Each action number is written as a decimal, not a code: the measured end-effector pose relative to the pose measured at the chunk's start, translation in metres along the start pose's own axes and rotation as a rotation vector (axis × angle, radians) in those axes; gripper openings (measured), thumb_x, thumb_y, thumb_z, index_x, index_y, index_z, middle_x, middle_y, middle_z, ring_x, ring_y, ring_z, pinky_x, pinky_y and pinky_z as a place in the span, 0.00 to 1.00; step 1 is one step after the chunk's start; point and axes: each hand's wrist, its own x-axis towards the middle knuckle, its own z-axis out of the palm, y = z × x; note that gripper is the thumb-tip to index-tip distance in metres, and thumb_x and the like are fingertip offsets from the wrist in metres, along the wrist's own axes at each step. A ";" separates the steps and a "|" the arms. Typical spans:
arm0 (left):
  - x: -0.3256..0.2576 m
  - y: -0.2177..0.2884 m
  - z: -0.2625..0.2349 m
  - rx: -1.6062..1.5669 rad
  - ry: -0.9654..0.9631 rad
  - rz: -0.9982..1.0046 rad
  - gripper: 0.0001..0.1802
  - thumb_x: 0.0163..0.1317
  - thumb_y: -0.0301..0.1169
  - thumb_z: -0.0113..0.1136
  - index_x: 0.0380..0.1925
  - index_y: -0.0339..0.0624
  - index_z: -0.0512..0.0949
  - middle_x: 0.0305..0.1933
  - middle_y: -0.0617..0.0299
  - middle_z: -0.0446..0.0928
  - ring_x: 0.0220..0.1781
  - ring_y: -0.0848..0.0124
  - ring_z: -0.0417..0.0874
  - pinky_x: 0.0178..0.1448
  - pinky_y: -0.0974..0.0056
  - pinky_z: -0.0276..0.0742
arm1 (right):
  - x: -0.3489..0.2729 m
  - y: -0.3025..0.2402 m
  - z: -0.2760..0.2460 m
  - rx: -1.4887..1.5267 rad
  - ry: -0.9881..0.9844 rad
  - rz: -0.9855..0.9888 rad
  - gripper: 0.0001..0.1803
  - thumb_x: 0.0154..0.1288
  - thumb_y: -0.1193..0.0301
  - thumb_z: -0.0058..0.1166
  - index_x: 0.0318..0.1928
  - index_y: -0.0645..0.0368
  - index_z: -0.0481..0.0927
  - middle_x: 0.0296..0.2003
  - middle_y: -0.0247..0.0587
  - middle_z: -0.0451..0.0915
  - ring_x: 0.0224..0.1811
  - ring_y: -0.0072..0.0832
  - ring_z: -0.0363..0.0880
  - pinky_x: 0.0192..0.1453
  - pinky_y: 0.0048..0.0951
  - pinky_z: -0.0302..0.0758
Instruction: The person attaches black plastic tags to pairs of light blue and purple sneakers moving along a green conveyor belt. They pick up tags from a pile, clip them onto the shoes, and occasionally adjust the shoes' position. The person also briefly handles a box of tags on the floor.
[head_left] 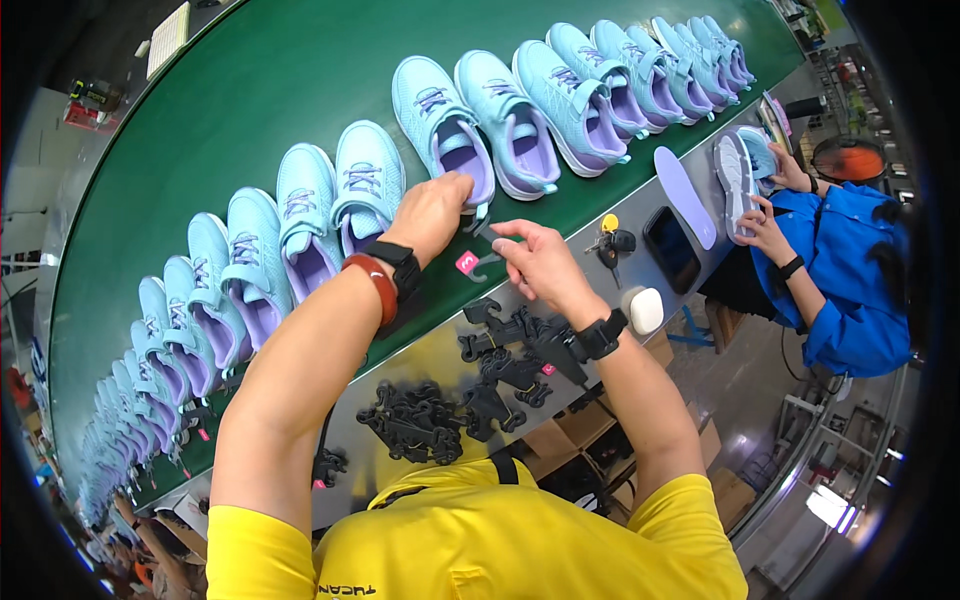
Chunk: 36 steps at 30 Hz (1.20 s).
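Light blue sneakers with lavender linings stand in a long row on the green surface. My left hand is closed at the heel of one sneaker, its fingertips at the collar. Just behind that heel is a dark plastic shoe hanger with a pink tag. My right hand has its thumb and forefinger at the hanger's upper part, fingers curled; the exact grip is partly hidden. Beside it to the right stands another sneaker, with a hand touching neither side of it.
Piles of black hangers lie on the metal ledge near me. To the right are keys, a phone, a white case and a lavender insole. A co-worker in blue holds a shoe.
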 end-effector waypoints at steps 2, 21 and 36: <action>-0.012 0.005 -0.002 0.070 -0.023 0.012 0.03 0.58 0.24 0.47 0.30 0.38 0.71 0.33 0.50 0.74 0.37 0.50 0.80 0.39 0.50 0.76 | 0.004 -0.009 -0.012 -0.157 -0.067 0.069 0.15 0.67 0.71 0.52 0.52 0.62 0.76 0.14 0.29 0.71 0.09 0.14 0.61 0.12 0.18 0.56; -0.028 0.037 -0.010 0.338 -0.179 0.015 0.08 0.59 0.26 0.50 0.35 0.43 0.78 0.30 0.48 0.75 0.24 0.54 0.80 0.28 0.52 0.75 | 0.058 -0.038 -0.094 -1.302 0.118 -0.963 0.19 0.53 0.75 0.59 0.48 0.58 0.77 0.47 0.37 0.78 0.47 0.37 0.76 0.51 0.34 0.73; -0.027 0.034 -0.007 0.017 -0.230 -0.247 0.12 0.63 0.30 0.50 0.42 0.41 0.79 0.31 0.43 0.79 0.35 0.45 0.80 0.41 0.46 0.74 | 0.061 -0.069 -0.077 -1.723 -0.066 -1.125 0.16 0.50 0.54 0.62 0.29 0.50 0.76 0.28 0.33 0.75 0.38 0.32 0.75 0.44 0.34 0.68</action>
